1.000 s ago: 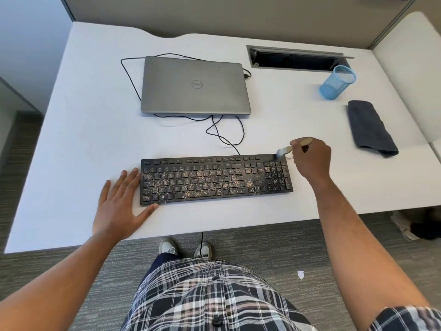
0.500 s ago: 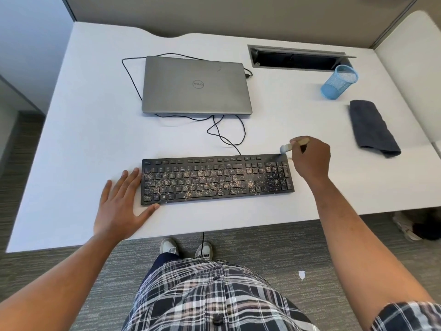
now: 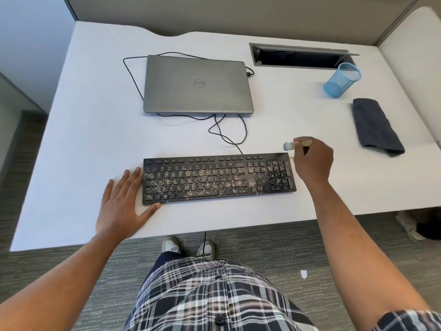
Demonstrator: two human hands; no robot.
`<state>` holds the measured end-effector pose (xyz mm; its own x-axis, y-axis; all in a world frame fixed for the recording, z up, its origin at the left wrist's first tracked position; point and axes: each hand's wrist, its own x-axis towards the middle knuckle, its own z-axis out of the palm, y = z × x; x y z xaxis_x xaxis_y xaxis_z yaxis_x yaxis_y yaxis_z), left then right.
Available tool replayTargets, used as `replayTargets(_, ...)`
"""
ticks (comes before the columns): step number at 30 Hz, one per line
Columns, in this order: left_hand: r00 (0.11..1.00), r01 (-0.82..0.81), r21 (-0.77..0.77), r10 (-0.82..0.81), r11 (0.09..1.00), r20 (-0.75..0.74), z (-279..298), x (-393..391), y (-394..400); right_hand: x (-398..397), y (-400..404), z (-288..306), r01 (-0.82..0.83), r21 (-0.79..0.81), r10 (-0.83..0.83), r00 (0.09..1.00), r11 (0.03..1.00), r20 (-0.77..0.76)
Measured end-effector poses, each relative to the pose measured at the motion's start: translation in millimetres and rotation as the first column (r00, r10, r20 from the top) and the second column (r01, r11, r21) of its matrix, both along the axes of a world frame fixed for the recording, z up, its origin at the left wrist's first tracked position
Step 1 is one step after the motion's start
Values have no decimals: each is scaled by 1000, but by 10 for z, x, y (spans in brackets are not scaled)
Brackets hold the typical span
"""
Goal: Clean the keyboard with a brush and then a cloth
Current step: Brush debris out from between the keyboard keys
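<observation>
A black keyboard (image 3: 218, 177) strewn with pale crumbs lies near the front edge of the white desk (image 3: 83, 144). My left hand (image 3: 121, 206) rests flat on the desk with spread fingers against the keyboard's left end. My right hand (image 3: 312, 161) grips a small brush (image 3: 292, 145) with a wooden handle, its blurred head just beyond the keyboard's far right corner, off the keys. A dark grey cloth (image 3: 374, 125) lies folded at the right of the desk, apart from both hands.
A closed grey laptop (image 3: 198, 84) sits behind the keyboard with black cables (image 3: 226, 132) looping between them. A blue mesh cup (image 3: 342, 80) stands at the back right by an open cable slot (image 3: 298, 56). My shoes and a paper scrap show on the carpet.
The brush head has swept from the keyboard's top right corner away onto the desk behind it. My right hand shifted slightly back with it. My left hand stayed in place.
</observation>
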<state>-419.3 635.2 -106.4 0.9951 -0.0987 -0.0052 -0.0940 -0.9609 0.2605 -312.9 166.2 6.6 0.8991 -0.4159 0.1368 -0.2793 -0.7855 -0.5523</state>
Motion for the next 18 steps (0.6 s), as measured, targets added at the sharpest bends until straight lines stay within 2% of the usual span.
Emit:
replayTargets(3,1000,-2,1,2,1000,-7,2,2,-3,-29,196,70,-74,206,70,997,976,29)
replayTargets(6,1000,-4,11,4,1000,-9,4,-7,-3,-103,486,85,-156,424,165,986,892,17)
replayTargets(10,1000,-9,26,9,1000,-24,19,-10,-10,-195,970,56,-265,560,323,946,785,-6)
replayTargets(15,999,-5,44,7,999,-42,30,-9,-7,-187,1573,-19,-302,727,488,871,616,-52)
replayTargets(18,999,-10,40,12,999,-42,24,-10,-7,-152,1898,-11,-332,754,561,826,566,-57)
